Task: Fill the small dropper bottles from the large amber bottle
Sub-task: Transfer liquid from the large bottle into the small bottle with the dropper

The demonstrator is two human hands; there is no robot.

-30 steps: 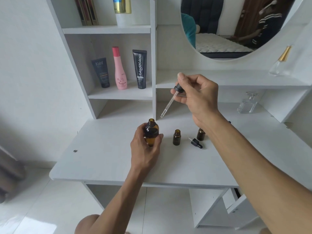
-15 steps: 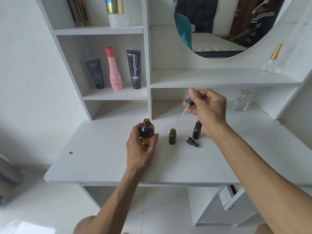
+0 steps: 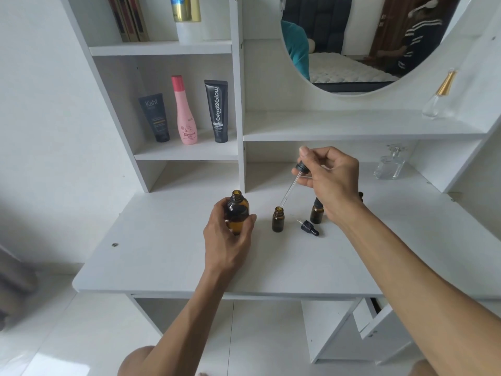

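Gripping the large amber bottle upright on the white desk, the left hand wrapped its fingers round the lower body, the neck open and uncapped. The right hand pinched a dropper by its black cap, the glass tube slanting down with its tip just at the mouth of a small open bottle. A loose dropper cap lay just to that bottle's right. Behind it stood a second small bottle, capped, partly hidden by the right wrist.
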